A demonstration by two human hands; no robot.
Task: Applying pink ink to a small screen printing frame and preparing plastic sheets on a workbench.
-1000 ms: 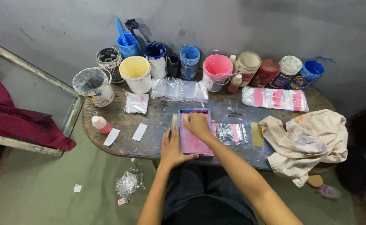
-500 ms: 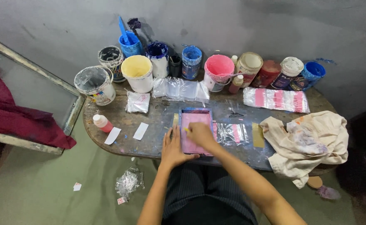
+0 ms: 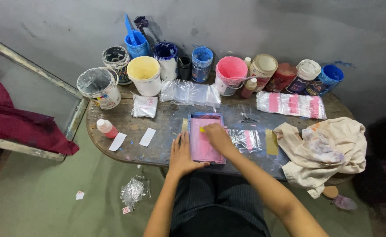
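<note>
A small blue-edged screen frame (image 3: 198, 151) with pink ink on its mesh lies flat near the front edge of the table (image 3: 127, 151). My left hand (image 3: 182, 154) lies pressed on the frame's left side and holds it down. My right hand (image 3: 218, 138) rests on the mesh, its fingers closed on a small yellow scraper (image 3: 202, 130) whose tip shows at the fingertips. A clear plastic bag with a pink print (image 3: 247, 139) lies just right of the frame.
Several paint tubs and jars line the back of the table, among them a yellow bucket (image 3: 145, 74) and a pink bucket (image 3: 230, 73). Stacks of clear bags (image 3: 190, 92), printed bags (image 3: 290, 105), a stained cloth (image 3: 322, 151) and a small red bottle (image 3: 106, 128) lie around.
My right hand has slid a little along the pink mesh toward me. My left hand stays on the frame's left side.
</note>
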